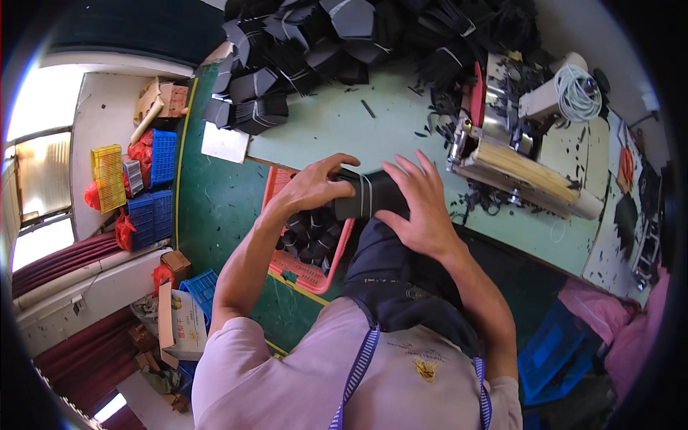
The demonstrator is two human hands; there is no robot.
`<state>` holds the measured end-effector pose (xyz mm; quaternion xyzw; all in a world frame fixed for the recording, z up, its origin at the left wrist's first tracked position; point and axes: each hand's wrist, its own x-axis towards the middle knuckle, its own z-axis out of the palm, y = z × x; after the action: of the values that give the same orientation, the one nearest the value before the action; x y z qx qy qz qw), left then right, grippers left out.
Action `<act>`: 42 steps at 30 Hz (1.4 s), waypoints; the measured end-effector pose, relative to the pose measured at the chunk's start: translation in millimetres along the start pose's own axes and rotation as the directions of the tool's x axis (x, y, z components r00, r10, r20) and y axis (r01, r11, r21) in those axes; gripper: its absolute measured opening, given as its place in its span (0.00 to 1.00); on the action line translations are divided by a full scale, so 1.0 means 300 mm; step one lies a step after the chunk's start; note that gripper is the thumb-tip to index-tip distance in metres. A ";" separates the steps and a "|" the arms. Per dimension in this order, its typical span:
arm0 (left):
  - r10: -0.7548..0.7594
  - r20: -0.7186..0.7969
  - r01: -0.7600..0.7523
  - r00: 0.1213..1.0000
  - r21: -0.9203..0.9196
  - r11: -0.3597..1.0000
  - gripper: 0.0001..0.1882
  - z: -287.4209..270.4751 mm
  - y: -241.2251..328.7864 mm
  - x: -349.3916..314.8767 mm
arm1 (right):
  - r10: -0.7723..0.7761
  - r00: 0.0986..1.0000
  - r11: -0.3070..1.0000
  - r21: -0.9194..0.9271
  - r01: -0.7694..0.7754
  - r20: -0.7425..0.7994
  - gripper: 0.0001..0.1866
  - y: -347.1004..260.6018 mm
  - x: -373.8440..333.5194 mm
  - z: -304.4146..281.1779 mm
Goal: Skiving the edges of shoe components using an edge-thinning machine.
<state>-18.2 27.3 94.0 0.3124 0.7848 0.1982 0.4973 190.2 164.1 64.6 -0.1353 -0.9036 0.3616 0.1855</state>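
A bundle of dark flat pieces (pixel 387 195) is held over my lap, at the table's near edge, with pale bands (pixel 367 193) looped round its middle. My left hand (pixel 319 185) is closed on its left end, fingers curled over the top. At the right end, my right hand (pixel 424 208) grips the bundle between thumb and index finger, its other fingers raised and spread. Below my left forearm, a pink-red plastic crate (pixel 315 281) on the floor contains several similar banded bundles (pixel 314 236).
Banded dark bundles (pixel 261 111) are piled along the far side of the pale green table (pixel 322 125). A machine with a metal head (pixel 502 136) stands on the right among dark scraps. Orange-handled scissors (pixel 626 168) lie beyond it. Blue crates (pixel 150 218) and cartons (pixel 188 322) line the left wall.
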 end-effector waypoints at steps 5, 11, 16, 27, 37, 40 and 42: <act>-0.031 0.048 0.052 0.998 -0.535 0.843 0.35 0.115 0.016 0.047 | 0.268 0.883 0.549 0.692 -0.469 0.386 0.33 0.061 -0.023 0.032; -0.002 -0.102 -0.071 0.995 -0.707 0.703 0.44 0.343 0.052 0.021 | 0.436 0.896 0.729 0.619 -0.293 -0.089 0.29 0.045 -0.063 0.074; -0.045 -0.056 0.012 0.997 -0.479 0.878 0.42 0.291 0.118 0.002 | 0.165 0.945 0.985 0.002 -0.171 -0.281 0.20 0.055 -0.088 -0.052; 0.012 -0.078 0.008 0.997 0.248 0.969 0.50 0.331 0.179 0.031 | 0.093 0.995 0.985 -0.146 -0.095 -0.020 0.05 0.083 -0.151 -0.067; 0.157 0.239 -0.163 0.958 0.004 0.987 0.50 0.279 0.084 0.070 | 0.419 0.833 0.136 0.882 -0.451 0.361 0.14 0.125 -0.286 -0.059; 0.269 0.570 -0.242 0.776 -0.126 0.962 0.49 0.236 0.079 0.133 | 0.428 0.872 0.591 0.657 -0.468 0.236 0.14 0.217 -0.350 -0.122; 0.010 0.783 -0.257 0.622 0.192 0.947 0.46 0.218 0.183 0.144 | 0.393 0.870 0.863 0.206 -0.461 0.297 0.13 0.195 -0.366 -0.198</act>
<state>43.7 96.8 72.0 0.4933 0.4899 -0.0332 0.7180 320.7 199.4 37.1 -0.2612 -0.8084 0.5275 0.0039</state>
